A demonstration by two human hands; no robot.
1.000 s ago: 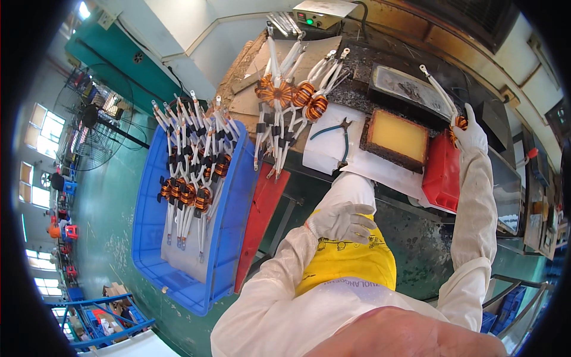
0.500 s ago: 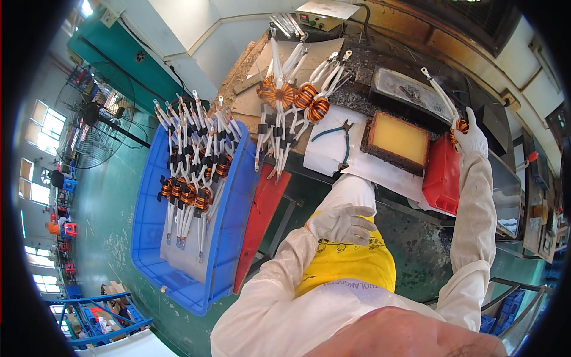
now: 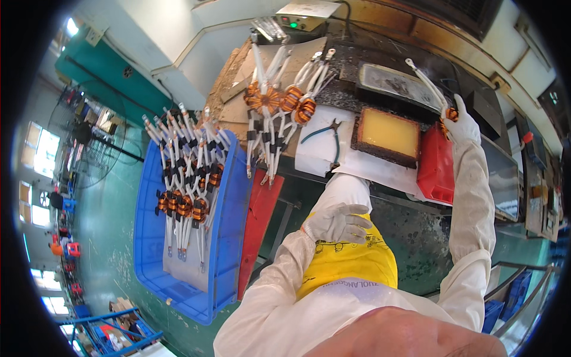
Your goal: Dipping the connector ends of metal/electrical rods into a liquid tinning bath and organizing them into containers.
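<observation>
My gloved right hand (image 3: pixel 465 129) is closed round a copper-wound toroidal coil (image 3: pixel 451 113) at the right of the bench. The coil's white sleeved leads (image 3: pixel 423 76) slant up and left, their metal lug ends above the far side of a rectangular metal pot (image 3: pixel 399 84) with a grey, dark-stained surface. Below that hand stands a red plastic bin (image 3: pixel 436 169). Left of the bin sits a dark-edged tray of yellowish material (image 3: pixel 389 133). My gloved left hand (image 3: pixel 338 224) lies over my lap above the yellow apron (image 3: pixel 351 265), fingers spread and holding nothing.
Several similar coils (image 3: pixel 263 98) with white leads rest on the bench's left part. Cutting pliers (image 3: pixel 337 143) lie on white paper. A blue crate (image 3: pixel 223 238) at the left holds more coils. A control box (image 3: pixel 301 22) with a green light stands at the back.
The whole view has shifted slightly, the bench moving left and up in the picture. My right hand still grips the coil in about the same place; my left hand stays put.
</observation>
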